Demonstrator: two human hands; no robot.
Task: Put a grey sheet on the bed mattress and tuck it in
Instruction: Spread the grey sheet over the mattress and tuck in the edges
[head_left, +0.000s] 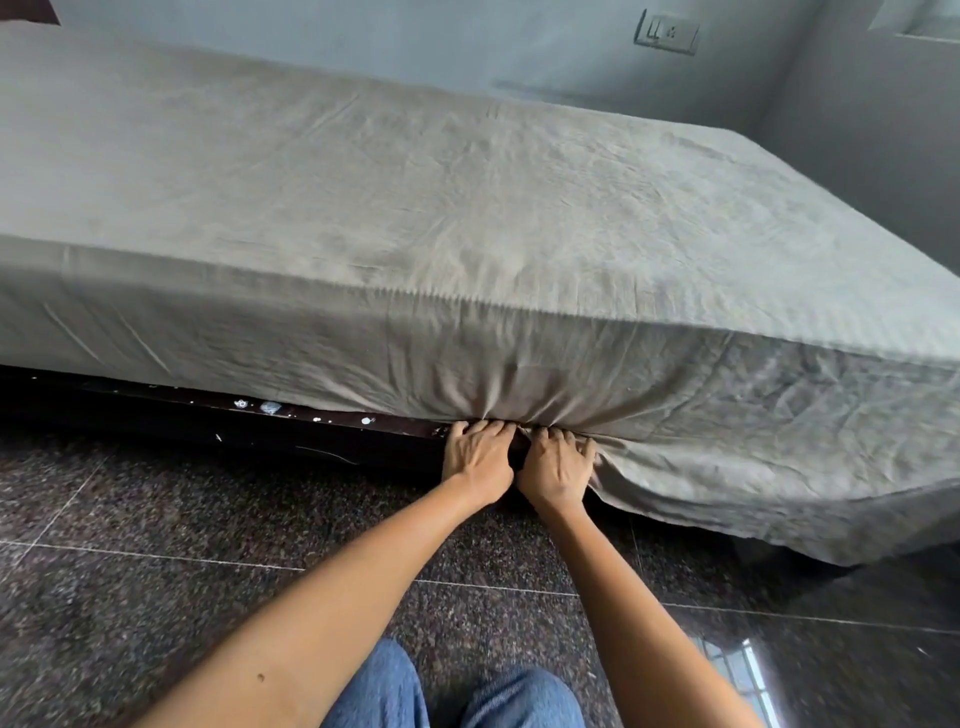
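Left hand (478, 460) beside right hand (557, 470), against the sheet (415, 218).

No text, label, brand name or number can be read anywhere in view. The wall switch plate (666, 32) (upper right, on the pale wall) shows small dark marks, too blurred to read. Pale specks on the dark bed frame (332, 434) form no letters.

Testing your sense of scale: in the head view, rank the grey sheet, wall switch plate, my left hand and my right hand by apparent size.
1. grey sheet
2. left hand and right hand, alike, so unranked
3. wall switch plate, smallest, though farther away
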